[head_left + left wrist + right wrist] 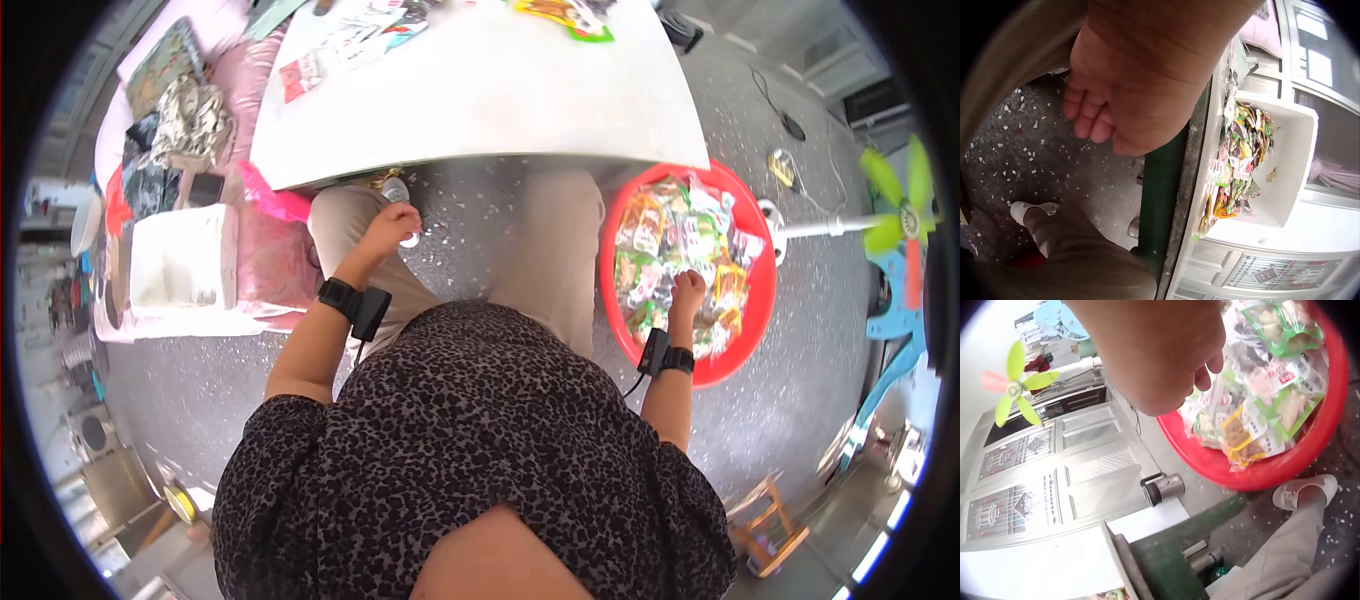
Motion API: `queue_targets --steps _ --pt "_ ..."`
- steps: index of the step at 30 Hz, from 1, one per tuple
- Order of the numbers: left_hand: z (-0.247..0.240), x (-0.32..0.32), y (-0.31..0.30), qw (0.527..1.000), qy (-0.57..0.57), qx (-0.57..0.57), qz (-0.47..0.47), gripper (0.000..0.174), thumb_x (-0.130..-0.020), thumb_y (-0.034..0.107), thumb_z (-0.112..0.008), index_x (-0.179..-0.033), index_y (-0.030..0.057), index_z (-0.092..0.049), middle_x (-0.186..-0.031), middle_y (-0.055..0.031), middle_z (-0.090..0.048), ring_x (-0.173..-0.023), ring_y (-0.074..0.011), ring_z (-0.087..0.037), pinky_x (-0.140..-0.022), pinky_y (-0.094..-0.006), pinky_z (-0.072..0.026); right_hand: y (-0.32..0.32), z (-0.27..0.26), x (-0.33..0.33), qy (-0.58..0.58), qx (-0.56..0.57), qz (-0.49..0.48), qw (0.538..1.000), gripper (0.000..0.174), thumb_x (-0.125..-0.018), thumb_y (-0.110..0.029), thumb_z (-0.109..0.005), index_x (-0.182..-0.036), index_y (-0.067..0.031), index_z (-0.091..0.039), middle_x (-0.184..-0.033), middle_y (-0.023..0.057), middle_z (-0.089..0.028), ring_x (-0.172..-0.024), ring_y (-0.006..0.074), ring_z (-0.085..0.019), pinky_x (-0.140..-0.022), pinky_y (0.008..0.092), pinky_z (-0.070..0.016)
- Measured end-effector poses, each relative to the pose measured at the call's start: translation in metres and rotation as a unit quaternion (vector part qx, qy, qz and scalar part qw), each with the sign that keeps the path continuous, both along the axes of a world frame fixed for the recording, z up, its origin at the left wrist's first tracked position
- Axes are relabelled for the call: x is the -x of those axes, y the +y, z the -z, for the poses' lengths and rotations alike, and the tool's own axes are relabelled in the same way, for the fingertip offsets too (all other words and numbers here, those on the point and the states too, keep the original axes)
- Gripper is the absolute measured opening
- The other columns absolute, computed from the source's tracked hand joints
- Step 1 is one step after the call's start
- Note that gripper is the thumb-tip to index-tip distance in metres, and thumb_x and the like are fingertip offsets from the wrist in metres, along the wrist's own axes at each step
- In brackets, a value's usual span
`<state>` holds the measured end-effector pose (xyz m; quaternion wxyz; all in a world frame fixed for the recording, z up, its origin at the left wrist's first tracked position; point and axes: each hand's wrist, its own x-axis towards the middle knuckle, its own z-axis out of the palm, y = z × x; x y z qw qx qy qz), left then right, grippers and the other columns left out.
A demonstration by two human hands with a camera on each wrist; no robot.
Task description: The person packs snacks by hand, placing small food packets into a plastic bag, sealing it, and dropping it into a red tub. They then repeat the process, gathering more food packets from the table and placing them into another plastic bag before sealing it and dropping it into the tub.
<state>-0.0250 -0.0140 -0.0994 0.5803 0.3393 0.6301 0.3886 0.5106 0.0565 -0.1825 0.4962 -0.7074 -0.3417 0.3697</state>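
Note:
My left hand (388, 232) is over the left thigh, near the table edge. Seen from the left wrist, this hand (1129, 94) has loosely bent fingers (1088, 115) with nothing in them. Over the red basin (765, 270), my right hand (688, 292) hangs loosely curled above clear packets (690, 235) with green, yellow and red markings. The right wrist view shows the hand (1154, 356) beside the packets (1282, 378), two fingertips visible and no packet seen in its grasp. Whether those fingertips touch a packet cannot be told. The thumb is hidden there.
The white table (480, 100) carries wrappers (375, 35) at its far side. In the left wrist view, a white bin (1294, 156) holds many wrappers. Pink cushions and clothes (190, 120) lie left; a fan (905, 210) with green blades stands right, near cables.

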Motion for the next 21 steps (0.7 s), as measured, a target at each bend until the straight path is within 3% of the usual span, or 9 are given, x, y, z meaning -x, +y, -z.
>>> queue_targets --steps 3,4,6,7,9,10,12,14,21 --pt "-0.044 -0.009 0.006 0.996 0.003 -0.068 0.052 0.019 -0.076 0.012 -0.053 -0.092 0.0026 -0.05 -0.078 -0.0032 -0.053 -0.071 -0.0091 -0.05 -0.062 -0.0205 -0.0404 0.036 -0.047 0.086 -0.038 -0.089 -0.128 0.987 0.015 -0.073 -0.008 -0.053 -0.086 -0.0018 -0.05 -0.071 0.003 -0.051 -0.06 0.007 -0.047 -0.048 0.019 -0.0359" --pt "-0.082 -0.021 0.007 0.993 0.003 -0.105 0.055 0.019 -0.076 0.012 -0.054 -0.093 0.0029 -0.049 -0.077 -0.0036 -0.053 -0.072 -0.009 -0.05 -0.063 -0.02 -0.0403 0.047 -0.046 0.109 -0.074 -0.156 -0.177 0.969 0.014 -0.074 -0.008 -0.053 -0.086 -0.0016 -0.051 -0.072 0.003 -0.052 -0.062 0.0073 -0.048 -0.051 0.0188 -0.0372" --pt "-0.15 -0.035 0.004 0.977 -0.032 -0.193 0.081 0.021 -0.076 0.011 -0.054 -0.095 0.0034 -0.048 -0.075 -0.004 -0.052 -0.072 -0.0103 -0.05 -0.065 -0.0214 -0.0402 0.047 -0.094 0.176 -0.072 -0.161 -0.263 0.948 0.015 -0.076 -0.007 -0.051 -0.088 0.0007 -0.051 -0.078 0.005 -0.053 -0.076 0.0116 -0.05 -0.068 0.0231 -0.041" --pt "-0.179 -0.039 -0.002 0.962 -0.066 -0.241 0.105 0.023 -0.077 0.01 -0.054 -0.098 0.0037 -0.048 -0.074 -0.0041 -0.052 -0.073 -0.0117 -0.05 -0.066 -0.0233 -0.0401 0.043 -0.111 0.205 -0.086 -0.178 -0.283 0.939 0.014 -0.075 -0.007 -0.051 -0.088 -0.0004 -0.052 -0.078 0.0066 -0.054 -0.075 0.0145 -0.052 -0.068 0.0254 -0.0416" --pt "-0.23 -0.042 -0.013 0.898 -0.106 -0.378 0.197 0.026 -0.076 0.01 -0.053 -0.101 0.0037 -0.048 -0.073 -0.0049 -0.051 -0.074 -0.0164 -0.05 -0.066 -0.0297 -0.0398 0.041 -0.119 0.244 -0.178 -0.232 -0.326 0.899 0.014 -0.073 -0.007 -0.05 -0.086 -0.0025 -0.053 -0.078 0.0088 -0.055 -0.073 0.0199 -0.053 -0.068 0.0298 -0.0421" --pt "-0.251 -0.039 -0.016 0.842 -0.144 -0.445 0.269 0.032 -0.075 0.006 -0.056 -0.106 0.003 -0.048 -0.089 -0.0058 -0.054 -0.078 -0.0116 -0.051 -0.07 -0.0242 -0.0416 0.043 -0.114 0.257 -0.254 -0.271 -0.346 0.862 0.014 -0.071 -0.007 -0.051 -0.085 -0.0036 -0.053 -0.078 0.0096 -0.055 -0.073 0.0224 -0.053 -0.067 0.032 -0.0421" --pt "-0.291 -0.04 -0.034 0.786 -0.191 -0.489 0.327 0.034 -0.074 0.007 -0.057 -0.106 0.0033 -0.049 -0.088 -0.0077 -0.054 -0.078 -0.013 -0.052 -0.069 -0.0248 -0.0423 0.047 -0.108 0.273 -0.36 -0.319 -0.368 0.796 0.014 -0.069 -0.007 -0.051 -0.083 -0.0054 -0.053 -0.078 0.0102 -0.056 -0.073 0.026 -0.053 -0.066 0.0358 -0.0418" --pt "-0.311 -0.042 -0.046 0.741 -0.216 -0.514 0.375 0.033 -0.074 0.007 -0.057 -0.105 0.0031 -0.049 -0.087 -0.0075 -0.054 -0.077 -0.0131 -0.052 -0.069 -0.0249 -0.0422 0.048 -0.103 0.283 -0.424 -0.338 -0.379 0.75 0.014 -0.066 -0.009 -0.052 -0.08 -0.0069 -0.053 -0.077 0.01 -0.056 -0.074 0.0282 -0.052 -0.064 0.0388 -0.0411" --pt "-0.326 -0.039 -0.074 0.678 -0.253 -0.538 0.432 0.03 -0.075 0.007 -0.056 -0.103 0.0022 -0.049 -0.084 -0.0067 -0.053 -0.075 -0.0136 -0.052 -0.068 -0.0256 -0.042 0.046 -0.107 0.297 -0.472 -0.279 -0.396 0.736 0.012 -0.067 -0.012 -0.05 -0.077 -0.008 -0.054 -0.077 0.0082 -0.057 -0.078 0.0248 -0.053 -0.069 0.0378 -0.0396"
